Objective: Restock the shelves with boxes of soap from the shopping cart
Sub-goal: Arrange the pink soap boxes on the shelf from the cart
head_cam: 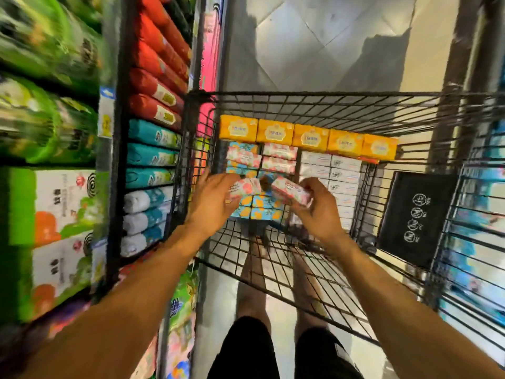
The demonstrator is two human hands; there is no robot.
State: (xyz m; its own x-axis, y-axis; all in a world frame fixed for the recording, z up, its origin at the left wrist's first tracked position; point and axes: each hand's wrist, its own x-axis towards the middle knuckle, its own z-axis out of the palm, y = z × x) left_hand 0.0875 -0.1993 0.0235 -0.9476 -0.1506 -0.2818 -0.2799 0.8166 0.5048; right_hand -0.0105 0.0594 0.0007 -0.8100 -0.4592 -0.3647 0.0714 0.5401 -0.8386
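Both of my hands are over the black wire shopping cart [273,97]. My left hand [211,199] grips a pink flowered soap box [246,187]. My right hand [317,207] grips a second pink flowered soap box [288,191]. Below them lie rows of soap boxes: yellow ones [310,138] along the far end, pink ones [278,157], white ones [330,166] and blue-and-yellow ones [259,206]. The shelves [117,132] stand to the left of the cart.
The left shelves hold red packs [155,86], teal packs [151,154], and green and white boxes [62,203]. A black folded child seat flap [416,217] stands at the cart's right. My legs and the tiled floor [314,42] show through the wire.
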